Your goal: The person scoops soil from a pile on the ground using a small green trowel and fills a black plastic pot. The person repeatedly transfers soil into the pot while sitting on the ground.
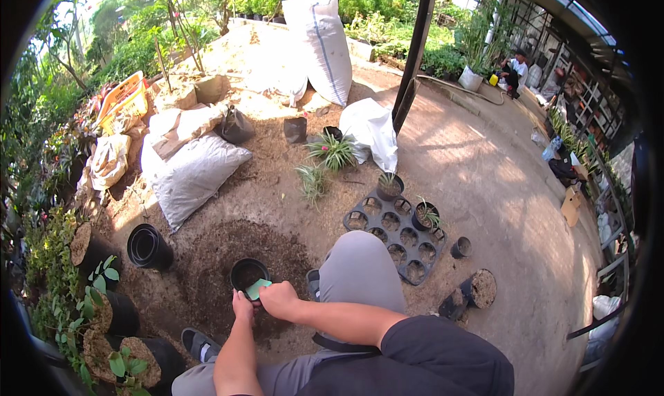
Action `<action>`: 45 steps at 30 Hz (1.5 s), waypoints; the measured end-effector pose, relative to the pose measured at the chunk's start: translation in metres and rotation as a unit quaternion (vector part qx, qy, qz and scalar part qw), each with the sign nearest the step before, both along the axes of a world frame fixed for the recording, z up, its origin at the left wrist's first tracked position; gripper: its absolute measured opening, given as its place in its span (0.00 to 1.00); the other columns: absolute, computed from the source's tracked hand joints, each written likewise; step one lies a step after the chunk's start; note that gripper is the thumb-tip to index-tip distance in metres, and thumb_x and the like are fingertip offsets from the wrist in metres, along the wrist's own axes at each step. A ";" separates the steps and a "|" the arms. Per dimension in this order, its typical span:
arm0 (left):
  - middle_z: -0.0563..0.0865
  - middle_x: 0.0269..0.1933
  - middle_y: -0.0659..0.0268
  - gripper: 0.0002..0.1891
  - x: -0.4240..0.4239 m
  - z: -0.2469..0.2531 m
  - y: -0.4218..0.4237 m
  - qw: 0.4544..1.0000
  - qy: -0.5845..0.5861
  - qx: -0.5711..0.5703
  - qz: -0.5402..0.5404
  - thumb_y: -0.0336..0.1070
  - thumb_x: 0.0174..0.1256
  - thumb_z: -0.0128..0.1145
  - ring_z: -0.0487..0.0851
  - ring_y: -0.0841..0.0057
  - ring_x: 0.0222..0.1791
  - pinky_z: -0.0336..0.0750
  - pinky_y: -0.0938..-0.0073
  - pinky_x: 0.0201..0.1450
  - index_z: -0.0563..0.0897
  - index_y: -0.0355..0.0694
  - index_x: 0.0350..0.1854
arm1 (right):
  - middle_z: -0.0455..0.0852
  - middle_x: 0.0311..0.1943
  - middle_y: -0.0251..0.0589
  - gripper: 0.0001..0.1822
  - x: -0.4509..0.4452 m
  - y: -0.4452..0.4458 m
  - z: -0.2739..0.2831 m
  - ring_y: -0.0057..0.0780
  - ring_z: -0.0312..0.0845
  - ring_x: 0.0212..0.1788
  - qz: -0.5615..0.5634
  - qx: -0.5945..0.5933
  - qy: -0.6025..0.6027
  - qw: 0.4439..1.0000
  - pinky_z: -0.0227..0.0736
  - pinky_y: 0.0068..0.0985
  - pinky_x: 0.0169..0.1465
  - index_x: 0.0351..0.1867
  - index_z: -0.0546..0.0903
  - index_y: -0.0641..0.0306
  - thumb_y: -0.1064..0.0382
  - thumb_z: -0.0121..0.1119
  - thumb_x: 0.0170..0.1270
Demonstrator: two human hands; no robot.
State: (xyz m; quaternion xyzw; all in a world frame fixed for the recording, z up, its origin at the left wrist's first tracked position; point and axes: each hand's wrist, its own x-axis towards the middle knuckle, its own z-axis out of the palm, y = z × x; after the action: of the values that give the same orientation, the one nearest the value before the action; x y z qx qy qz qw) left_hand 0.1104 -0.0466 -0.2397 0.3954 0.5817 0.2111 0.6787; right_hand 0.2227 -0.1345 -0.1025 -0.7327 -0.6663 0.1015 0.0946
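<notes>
A round black plastic pot (pixel 249 272) with dark soil inside is tilted a little towards me over a patch of dark soil (pixel 207 261). My left hand (pixel 244 306) grips its near rim. In my right hand (pixel 279 299) is a light green scoop-like tool (pixel 258 288), whose flat part lies at the pot's near right rim; its exact kind is unclear. Further off, two spider-like striped plants (pixel 332 155) lie on the ground. A black pot tray (pixel 399 235) with round openings carries potted plants (pixel 426 215) at its upper right side.
Nested black pots (pixel 150 246) stand at the left, near soil-filled black bags (pixel 150 362). A full white sack (pixel 197 173) lies beyond. A small pot (pixel 461 247) lies right of the tray. A dark metal post (pixel 412 59) rises ahead; another person (pixel 516 72) sits far right.
</notes>
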 end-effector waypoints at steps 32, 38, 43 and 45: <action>0.78 0.25 0.67 0.20 0.000 0.007 0.002 0.999 0.001 -0.042 -0.006 0.44 0.72 0.28 0.76 0.82 0.16 0.67 0.81 0.14 0.54 0.56 0.66 | 0.83 0.38 0.46 0.15 0.082 0.021 0.068 0.41 0.79 0.45 -0.266 -0.188 0.243 0.914 0.72 0.34 0.47 0.36 0.83 0.57 0.54 0.59 0.48; 0.78 0.25 0.67 0.20 0.003 0.008 -0.001 0.999 0.017 -0.032 -0.001 0.44 0.72 0.28 0.76 0.82 0.16 0.67 0.82 0.14 0.55 0.55 0.65 | 0.84 0.37 0.43 0.15 0.092 0.012 0.058 0.39 0.79 0.43 -0.217 -0.168 0.329 0.904 0.72 0.35 0.46 0.35 0.83 0.56 0.50 0.60 0.50; 0.79 0.25 0.67 0.20 0.002 0.006 0.001 0.999 0.016 -0.033 -0.005 0.45 0.72 0.28 0.76 0.82 0.15 0.66 0.83 0.14 0.56 0.55 0.64 | 0.84 0.35 0.42 0.15 0.083 0.010 0.071 0.38 0.79 0.43 -0.260 -0.177 0.236 0.920 0.72 0.34 0.46 0.35 0.82 0.56 0.50 0.60 0.51; 0.79 0.25 0.67 0.19 0.004 0.008 0.000 0.999 0.013 -0.039 -0.008 0.45 0.72 0.28 0.75 0.82 0.15 0.66 0.83 0.14 0.58 0.55 0.63 | 0.84 0.32 0.42 0.16 0.083 0.010 0.069 0.37 0.80 0.40 -0.261 -0.177 0.208 0.926 0.72 0.32 0.45 0.35 0.81 0.56 0.49 0.60 0.51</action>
State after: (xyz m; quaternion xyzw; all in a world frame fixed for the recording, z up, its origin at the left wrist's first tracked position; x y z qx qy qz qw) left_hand 0.1147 -0.0470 -0.2321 0.3758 0.5950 0.1781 0.6877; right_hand 0.3056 -0.1248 -0.0338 -0.8481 -0.3879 0.3394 0.1226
